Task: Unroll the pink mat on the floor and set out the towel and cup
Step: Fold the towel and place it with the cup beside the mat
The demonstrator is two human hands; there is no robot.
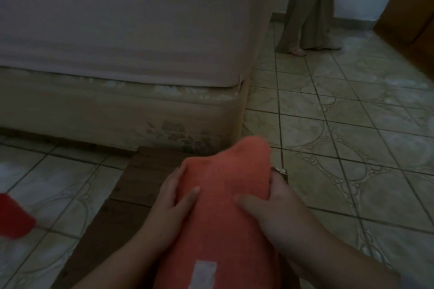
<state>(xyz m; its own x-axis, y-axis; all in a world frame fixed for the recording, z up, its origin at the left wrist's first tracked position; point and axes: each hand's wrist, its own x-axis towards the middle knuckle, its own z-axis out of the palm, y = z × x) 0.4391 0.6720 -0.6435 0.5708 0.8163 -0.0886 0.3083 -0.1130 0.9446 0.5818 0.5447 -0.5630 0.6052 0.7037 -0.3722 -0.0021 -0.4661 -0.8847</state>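
Where the view begins at the far left, we see one red thing [14, 217] lying on the tiled floor [352, 124], cut by the edge and too blurred to name. Behind it one bed [117, 42] fills the upper left, a pale sheet hanging over its patterned base. Nearer, one dark wooden board [141, 171] lies flat on the tiles, running from the bed's foot toward us.

Over that board we hold one orange-pink towel [223, 195], bundled into a long roll. Its long axis runs from the lower centre of the view up and slightly right, its far end pointing toward the bed's corner. A single pale label [203, 274] shows on its near part.

We count two hands, both on the towel. The left hand [173, 199] lies along the roll's left side, fingers fairly straight and pressed flat against the cloth. The right hand [270, 204] grips the right side, thumb on top and fingers curled round the edge.

At the upper right one other person [312, 7] stands on the tiles in long pale trousers, one bare foot showing. Farther right, one brown wooden panel [411, 2] meets the frame's edge.
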